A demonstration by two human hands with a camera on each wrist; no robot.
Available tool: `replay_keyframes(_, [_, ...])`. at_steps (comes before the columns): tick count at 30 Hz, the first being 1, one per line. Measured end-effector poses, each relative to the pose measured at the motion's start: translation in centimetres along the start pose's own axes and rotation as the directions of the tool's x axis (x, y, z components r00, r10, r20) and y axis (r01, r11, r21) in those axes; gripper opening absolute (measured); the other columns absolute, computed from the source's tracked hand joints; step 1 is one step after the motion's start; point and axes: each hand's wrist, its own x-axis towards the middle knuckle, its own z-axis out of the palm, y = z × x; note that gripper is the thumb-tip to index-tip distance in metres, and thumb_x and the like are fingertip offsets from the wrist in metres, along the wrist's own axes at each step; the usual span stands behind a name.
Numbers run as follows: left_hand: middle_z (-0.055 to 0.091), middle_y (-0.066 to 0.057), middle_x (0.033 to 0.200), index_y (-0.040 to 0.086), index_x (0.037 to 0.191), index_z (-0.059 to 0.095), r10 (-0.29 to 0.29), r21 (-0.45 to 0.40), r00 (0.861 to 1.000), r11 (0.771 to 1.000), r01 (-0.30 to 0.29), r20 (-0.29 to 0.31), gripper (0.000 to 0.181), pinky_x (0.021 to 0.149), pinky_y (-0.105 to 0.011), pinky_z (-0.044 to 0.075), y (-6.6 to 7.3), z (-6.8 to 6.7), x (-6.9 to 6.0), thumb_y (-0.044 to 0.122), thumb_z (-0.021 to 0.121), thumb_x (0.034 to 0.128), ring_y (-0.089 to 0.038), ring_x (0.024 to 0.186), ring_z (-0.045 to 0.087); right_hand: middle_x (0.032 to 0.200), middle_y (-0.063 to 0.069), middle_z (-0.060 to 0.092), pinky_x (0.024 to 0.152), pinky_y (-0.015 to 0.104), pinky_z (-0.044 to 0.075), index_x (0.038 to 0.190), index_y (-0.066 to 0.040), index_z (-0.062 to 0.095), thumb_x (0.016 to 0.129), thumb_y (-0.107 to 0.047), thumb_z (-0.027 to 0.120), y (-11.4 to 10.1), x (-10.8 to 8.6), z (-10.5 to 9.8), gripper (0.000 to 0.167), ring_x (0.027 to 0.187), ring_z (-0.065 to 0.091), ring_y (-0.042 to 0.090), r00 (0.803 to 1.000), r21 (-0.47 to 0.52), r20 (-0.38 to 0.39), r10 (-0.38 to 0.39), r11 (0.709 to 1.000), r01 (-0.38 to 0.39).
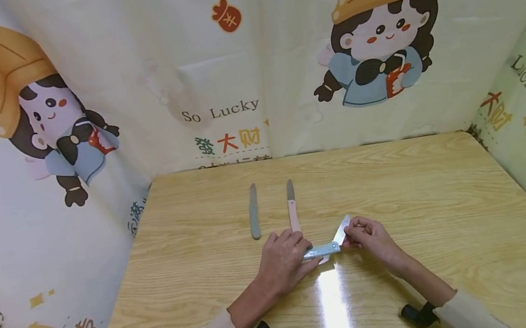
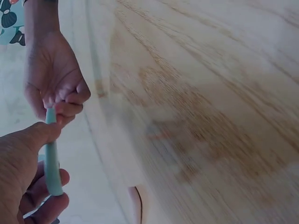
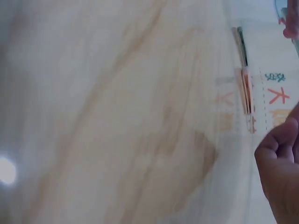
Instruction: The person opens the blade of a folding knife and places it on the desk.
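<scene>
A folding knife with a light blue handle [image 1: 321, 250] is held above the table by both hands. My left hand [image 1: 280, 263] grips the handle, its thumb along the near side; the left wrist view shows fingers curled round the pale handle [image 2: 53, 163]. Its shiny blade [image 1: 341, 231] stands at an angle to the handle, partly folded out. The blade is pinched between thumb and fingers of my right hand [image 1: 375, 239]. In the right wrist view only part of the right hand [image 3: 280, 163] shows at the edge, and the blade is hidden.
Beyond the left hand lie a grey-green knife [image 1: 254, 217] and a pink-handled knife [image 1: 293, 213], both with blades out and pointing away. The pink one's near end is close to the left fingers. A printed curtain [image 1: 289, 69] hangs behind the wooden table [image 1: 200, 287].
</scene>
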Motion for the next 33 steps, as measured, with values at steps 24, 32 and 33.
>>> replay_keyframes(24, [0.059,0.014,0.066,0.015,0.080,0.075,-0.300,-0.365,0.930,0.859,0.360,0.210,0.027,0.043,-0.016,0.033,1.8,0.0,0.5,0.040,0.080,0.0886,0.004,0.049,0.041,0.112,0.013,0.065,0.079,0.029,0.053,0.134,0.013,0.051,0.102,-0.004,0.047,-0.1,0.5,3.1,0.037,0.088,0.064,0.014,0.991,0.306,-0.093,0.093,0.950,-0.060])
replay_keyframes(32, [0.064,0.015,0.070,0.012,0.085,0.078,-0.340,-0.524,0.896,0.728,0.443,0.286,0.023,0.046,-0.017,0.040,2.2,0.7,0.3,0.033,0.077,0.0925,0.006,0.053,0.048,0.127,0.021,0.064,0.092,0.040,0.053,0.147,0.016,0.032,0.105,-0.006,0.053,0.8,0.3,2.2,0.053,0.111,0.066,0.023,0.994,0.314,0.111,-0.011,0.949,-0.025])
replay_keyframes(33, [0.066,0.014,0.071,0.011,0.086,0.078,-0.337,-0.543,0.897,0.714,0.441,0.286,0.021,0.046,-0.017,0.041,2.2,0.7,0.3,0.031,0.076,0.0934,0.007,0.054,0.049,0.125,0.020,0.065,0.093,0.040,0.053,0.146,0.015,0.033,0.105,-0.006,0.054,0.9,0.3,2.1,0.052,0.110,0.066,0.023,0.993,0.321,0.117,-0.022,0.947,-0.016])
